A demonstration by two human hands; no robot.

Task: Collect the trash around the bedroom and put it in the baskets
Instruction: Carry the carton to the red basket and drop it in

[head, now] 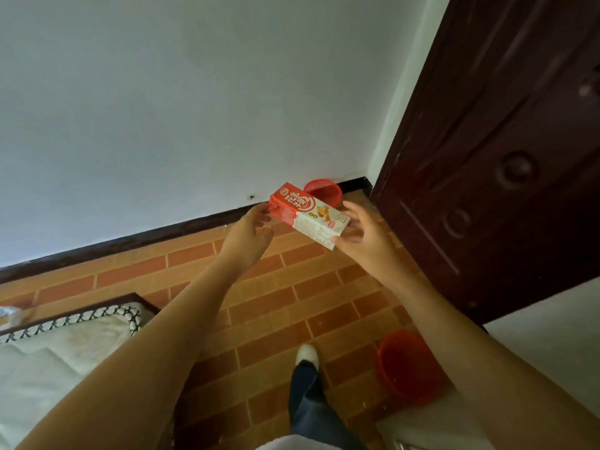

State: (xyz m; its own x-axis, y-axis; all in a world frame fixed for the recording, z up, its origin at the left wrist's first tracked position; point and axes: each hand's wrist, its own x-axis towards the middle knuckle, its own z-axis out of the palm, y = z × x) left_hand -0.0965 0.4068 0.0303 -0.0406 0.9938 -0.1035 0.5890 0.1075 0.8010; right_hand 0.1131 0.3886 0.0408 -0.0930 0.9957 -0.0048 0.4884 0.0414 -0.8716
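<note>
colours and patterns, bedroom corner

carton [308,214]: red at one end, white at the other, with white lettering in a ring on the red and an orange-yellow picture on the white.
far basket [324,192]: red, fine mesh pattern.
near basket [407,368]: red-orange.
floor [269,306]: brick pattern in orange and tan, pale joints.
wall [194,108]: plain white.
skirting [130,241]: dark brown.
door [503,157]: dark reddish brown, carved ring motifs.
bedding [65,349]: cream, edged in a black-and-white lattice.
trouser leg [308,404]: dark blue.
shoe [307,354]: white.
</note>
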